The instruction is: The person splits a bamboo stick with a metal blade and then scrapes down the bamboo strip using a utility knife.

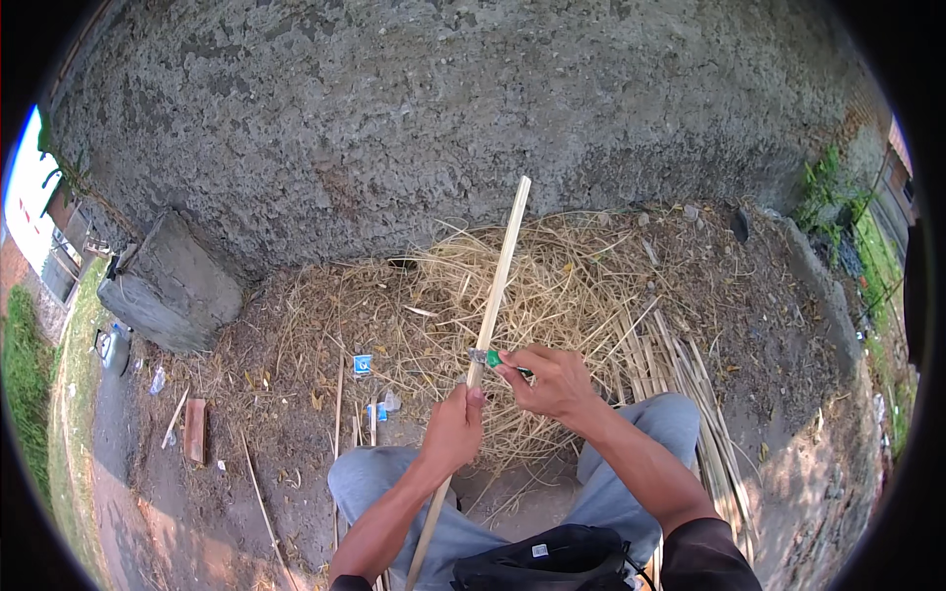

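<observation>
A long, pale strip that looks like split bamboo [504, 261] slants up from between my knees toward the wall. My left hand [453, 430] is wrapped round its lower part, with the thumb lying along it. Just above, my right hand [552, 379] grips a small knife [495, 359] by its green handle. The short grey blade lies across the strip, touching it. Fingers hide most of the handle. Below my left hand the strip runs on down past my left knee.
A heap of thin shavings [552, 286] covers the ground ahead. Pale strips [690, 379] lie beside my right knee. A rough grey wall [424, 118] rises behind. At left are a concrete block [177, 286], a reddish brown block [196, 430] and a blue packet [363, 363].
</observation>
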### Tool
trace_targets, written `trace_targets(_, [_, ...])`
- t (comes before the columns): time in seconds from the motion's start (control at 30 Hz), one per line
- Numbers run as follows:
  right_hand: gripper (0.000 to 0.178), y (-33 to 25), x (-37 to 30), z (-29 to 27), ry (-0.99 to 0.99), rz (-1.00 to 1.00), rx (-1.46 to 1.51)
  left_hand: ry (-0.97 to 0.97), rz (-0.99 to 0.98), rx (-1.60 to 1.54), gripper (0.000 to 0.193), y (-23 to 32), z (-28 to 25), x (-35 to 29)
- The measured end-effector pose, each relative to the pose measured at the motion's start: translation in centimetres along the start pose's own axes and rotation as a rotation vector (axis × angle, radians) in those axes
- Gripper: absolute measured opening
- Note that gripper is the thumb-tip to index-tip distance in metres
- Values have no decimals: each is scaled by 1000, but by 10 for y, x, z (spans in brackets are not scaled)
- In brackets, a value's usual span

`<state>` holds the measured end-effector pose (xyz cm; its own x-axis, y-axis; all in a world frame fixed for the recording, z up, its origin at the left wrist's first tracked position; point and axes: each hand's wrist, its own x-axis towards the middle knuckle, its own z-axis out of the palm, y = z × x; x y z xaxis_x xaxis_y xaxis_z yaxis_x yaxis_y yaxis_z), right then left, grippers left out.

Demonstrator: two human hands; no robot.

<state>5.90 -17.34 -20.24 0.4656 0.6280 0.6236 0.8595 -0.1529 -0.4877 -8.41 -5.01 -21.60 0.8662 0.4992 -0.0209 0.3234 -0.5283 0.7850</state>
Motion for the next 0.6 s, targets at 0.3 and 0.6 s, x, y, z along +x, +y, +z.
trace_targets(0.3, [11, -1, 1, 6, 12, 37, -23, 50, -9, 83, 31, 10, -3, 0])
trace_targets(0.6, [12, 3, 2, 15, 35, 23, 0, 37, 15, -83, 35, 3, -6, 0])
